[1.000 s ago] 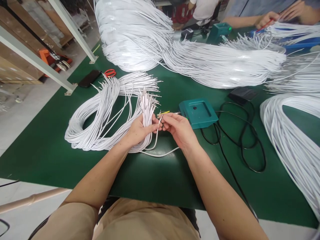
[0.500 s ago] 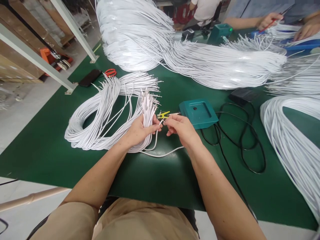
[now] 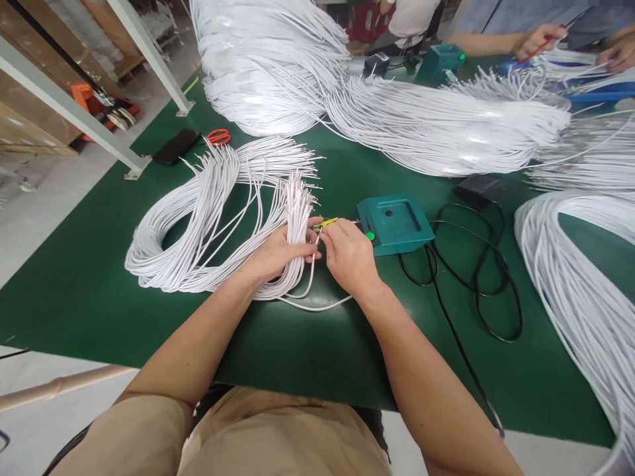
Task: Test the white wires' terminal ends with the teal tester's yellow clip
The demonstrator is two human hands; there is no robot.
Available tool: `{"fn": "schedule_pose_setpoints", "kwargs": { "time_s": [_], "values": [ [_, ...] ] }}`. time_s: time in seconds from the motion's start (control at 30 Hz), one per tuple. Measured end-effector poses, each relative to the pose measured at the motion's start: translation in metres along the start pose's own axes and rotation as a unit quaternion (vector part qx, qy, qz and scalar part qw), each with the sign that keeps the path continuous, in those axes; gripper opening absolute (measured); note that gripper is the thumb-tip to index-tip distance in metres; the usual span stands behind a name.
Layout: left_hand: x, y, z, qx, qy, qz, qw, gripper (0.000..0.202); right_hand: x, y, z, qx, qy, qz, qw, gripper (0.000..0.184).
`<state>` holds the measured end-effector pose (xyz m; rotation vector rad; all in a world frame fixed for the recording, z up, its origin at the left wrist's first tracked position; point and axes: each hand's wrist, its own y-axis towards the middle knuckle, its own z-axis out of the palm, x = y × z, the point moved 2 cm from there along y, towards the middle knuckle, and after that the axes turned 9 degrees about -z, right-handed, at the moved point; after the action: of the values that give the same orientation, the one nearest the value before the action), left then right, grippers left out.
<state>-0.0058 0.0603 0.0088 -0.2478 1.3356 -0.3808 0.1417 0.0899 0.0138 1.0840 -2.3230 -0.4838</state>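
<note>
My left hand (image 3: 282,254) is closed around a bundle of white cables (image 3: 297,215), whose cut ends stand upright above the fingers. One single white cable (image 3: 315,254) hangs out beside the bundle, near the left fingertips. Its end is pinched by my right hand (image 3: 350,254), whose fingers are drawn together next to a yellow clip (image 3: 327,223). That clip sits at the left side of a teal box (image 3: 397,225) with a green light showing on its near corner. My right fingers partly cover the clip and the cable's tip.
Looped white cables (image 3: 163,244) lie on the green table (image 3: 297,350) at left. Larger cable bundles (image 3: 446,125) lie behind and at right. Red-handled scissors (image 3: 218,137) and a dark pouch (image 3: 177,145) lie at back left. Black cords (image 3: 476,284) curl rightward. A co-worker's hand (image 3: 540,41) holds a red-handled tool.
My right hand has shifted left and turned, closing over the cable end by the yellow clip. The box's green light now shows. My left hand keeps its hold on the bundle.
</note>
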Motion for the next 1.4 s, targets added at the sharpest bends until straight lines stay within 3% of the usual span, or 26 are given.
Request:
{"fn": "schedule_pose_setpoints", "kwargs": {
  "time_s": [0.1, 0.2, 0.27, 0.4, 0.53, 0.7, 0.87, 1.13, 1.2, 1.3, 1.4],
  "values": [
    [0.001, 0.005, -0.002, 0.007, -0.024, -0.014, 1.0, 0.03, 0.001, 0.002, 0.0, 0.055, -0.094, -0.046, 0.993, 0.032],
    [0.002, 0.009, -0.006, -0.015, -0.039, -0.015, 0.999, 0.036, -0.006, 0.01, -0.005, 0.071, -0.133, -0.044, 0.988, 0.025],
    [0.003, 0.012, -0.009, -0.033, -0.036, -0.015, 0.999, 0.042, -0.014, 0.016, -0.008, 0.089, -0.144, -0.031, 0.985, 0.022],
    [0.006, 0.016, -0.015, -0.058, -0.003, -0.01, 0.998, 0.043, -0.031, 0.026, -0.009, 0.188, -0.147, -0.036, 0.97, 0.017],
    [0.009, 0.021, -0.017, -0.076, 0.032, -0.003, 0.997, 0.039, -0.038, 0.034, -0.009, 0.214, -0.146, -0.024, 0.966, 0.015],
    [0.015, 0.027, -0.02, -0.112, 0.043, 0.01, 0.993, 0.052, -0.04, 0.036, -0.006, 0.204, -0.145, -0.028, 0.968, 0.017],
    [0.02, 0.035, -0.022, -0.146, 0.074, 0.014, 0.986, 0.048, -0.042, 0.037, -0.005, 0.199, -0.149, -0.011, 0.969, 0.019],
    [0.021, 0.038, -0.024, -0.146, 0.081, 0.003, 0.986, 0.048, -0.039, 0.035, -0.006, 0.193, -0.145, -0.004, 0.97, 0.015],
    [0.02, 0.037, -0.023, -0.148, 0.091, -0.003, 0.985, 0.047, -0.04, 0.03, -0.011, 0.15, -0.156, 0.0, 0.976, 0.016],
    [0.018, 0.034, -0.022, -0.144, 0.092, -0.011, 0.985, 0.045, -0.046, 0.019, -0.019, 0.051, -0.223, 0.073, 0.971, 0.032],
    [0.014, 0.03, -0.021, -0.135, 0.093, -0.026, 0.986, 0.044, -0.053, 0.009, -0.019, 0.022, -0.256, 0.13, 0.958, 0.044]
  ]
}}
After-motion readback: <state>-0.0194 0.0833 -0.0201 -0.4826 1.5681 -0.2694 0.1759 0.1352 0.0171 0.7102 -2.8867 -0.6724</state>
